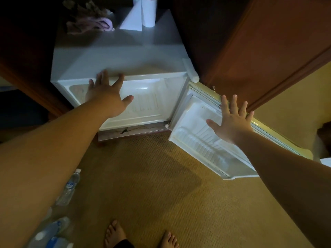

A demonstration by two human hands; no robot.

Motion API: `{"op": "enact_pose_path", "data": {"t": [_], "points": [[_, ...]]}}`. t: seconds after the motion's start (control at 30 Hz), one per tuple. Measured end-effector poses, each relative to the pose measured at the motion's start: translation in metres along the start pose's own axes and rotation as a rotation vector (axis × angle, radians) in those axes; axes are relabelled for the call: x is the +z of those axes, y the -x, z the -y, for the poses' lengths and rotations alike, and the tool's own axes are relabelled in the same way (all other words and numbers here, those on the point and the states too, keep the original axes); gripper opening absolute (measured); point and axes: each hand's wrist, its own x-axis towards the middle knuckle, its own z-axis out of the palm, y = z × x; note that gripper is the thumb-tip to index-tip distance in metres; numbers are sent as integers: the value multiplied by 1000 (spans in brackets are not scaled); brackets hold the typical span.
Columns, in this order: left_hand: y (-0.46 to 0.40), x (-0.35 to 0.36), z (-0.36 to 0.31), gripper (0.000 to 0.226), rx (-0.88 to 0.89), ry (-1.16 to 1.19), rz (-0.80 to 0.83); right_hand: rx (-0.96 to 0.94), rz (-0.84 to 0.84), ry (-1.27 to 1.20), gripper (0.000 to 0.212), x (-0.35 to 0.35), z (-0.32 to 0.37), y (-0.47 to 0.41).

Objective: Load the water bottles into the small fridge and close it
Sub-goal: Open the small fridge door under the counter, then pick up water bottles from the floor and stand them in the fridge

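Note:
The small white fridge (pixel 114 56) stands open ahead of me, its white inside showing below the top edge. Its door (pixel 200 140) is swung out to the right, inner shelves facing up. My left hand (pixel 107 93) is spread, fingers reaching over the fridge's top front edge, holding nothing. My right hand (pixel 231 119) is spread flat over the door's inner side, also holding nothing. Clear water bottles lie on the carpet at lower left: one with a blue label (pixel 69 188) beside my left forearm, others (pixel 52 231) near the bottom edge, partly hidden by my arm.
On the fridge top sit a purple cloth (pixel 93 22) and a white paper roll (pixel 148 11). Dark wooden cabinet panels (pixel 250 42) flank the fridge. My bare feet (pixel 114 233) stand on the tan carpet (pixel 161 185) in front.

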Motion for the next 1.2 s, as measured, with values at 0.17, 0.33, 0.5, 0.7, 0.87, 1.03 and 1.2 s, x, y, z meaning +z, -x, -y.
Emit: {"op": "enact_pose_path", "data": {"t": [0.17,0.33,0.5,0.7,0.87,1.03,1.2], "points": [[71,-4,-1,84,-146,326,7,-83,-176,-20,93,-3,26,10],[186,26,28,81,-361,563,-30,-441,-231,-145,85,0,124,40],[291,64,71,63,-738,704,-67,-894,-158,-282,75,4,250,83],[354,99,120,42,-1104,788,23,-1144,36,-269,61,17,387,123],[368,124,172,47,-1228,789,53,-1332,205,-94,55,63,471,133],[375,160,220,47,-1376,760,-21,-1380,307,32,57,131,523,136],[381,239,242,43,-1496,782,-77,-1509,337,197,58,215,555,125]]}}
